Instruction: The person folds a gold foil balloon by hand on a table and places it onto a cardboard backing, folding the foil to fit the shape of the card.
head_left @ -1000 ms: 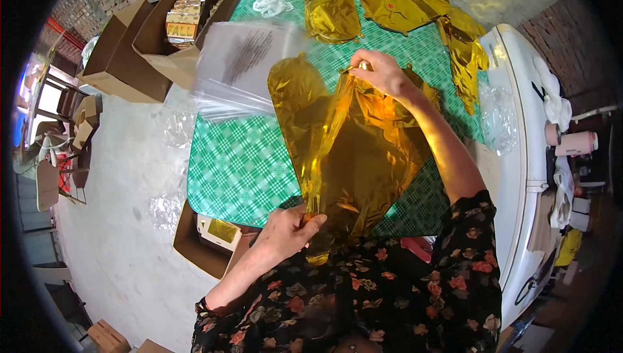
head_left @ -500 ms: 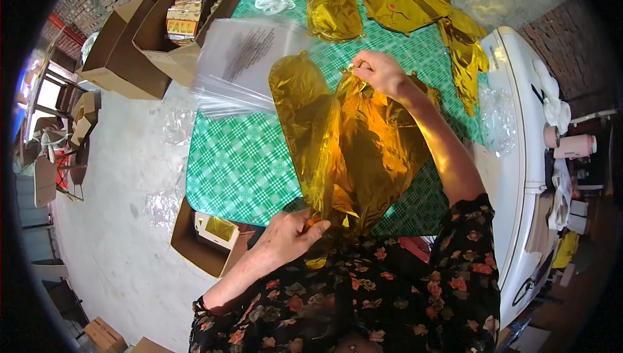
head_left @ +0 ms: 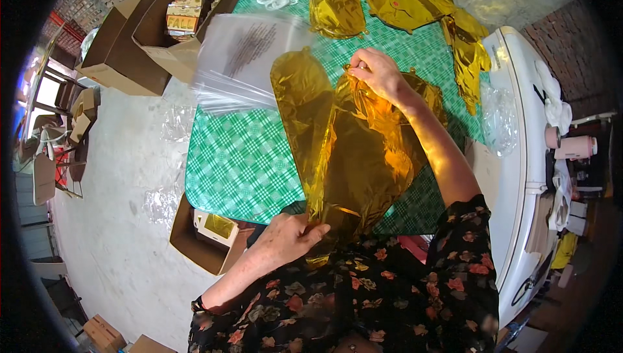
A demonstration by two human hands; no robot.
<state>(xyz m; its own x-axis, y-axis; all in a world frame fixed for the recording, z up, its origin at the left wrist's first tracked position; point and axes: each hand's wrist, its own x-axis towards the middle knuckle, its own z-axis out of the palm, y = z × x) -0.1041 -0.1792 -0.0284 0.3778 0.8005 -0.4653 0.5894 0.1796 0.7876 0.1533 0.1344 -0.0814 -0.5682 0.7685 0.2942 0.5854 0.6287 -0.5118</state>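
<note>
A flat, uninflated gold foil balloon (head_left: 354, 178) stretches between my hands over the near part of the table. My left hand (head_left: 289, 236) pinches its near edge at the table's front, thumb laid over the foil. My right hand (head_left: 378, 75) is closed on a gathered bit of its far edge. One rounded limb of the balloon extends to the left, its tip close to a stack of clear plastic bags (head_left: 237, 61). Creases run through the foil below my right hand.
More gold foil balloons (head_left: 402, 2) lie along the table's far side. Beneath is a green checked tablecloth (head_left: 240, 165). Open cardboard boxes (head_left: 123, 61) stand at far left; another box (head_left: 188, 243) sits below the front edge. A white appliance-like body (head_left: 513, 178) borders the right.
The foil between my hands has flattened and smoothed, and its bright creases have shrunk toward my right hand. Both hands keep their grip and have barely moved.
</note>
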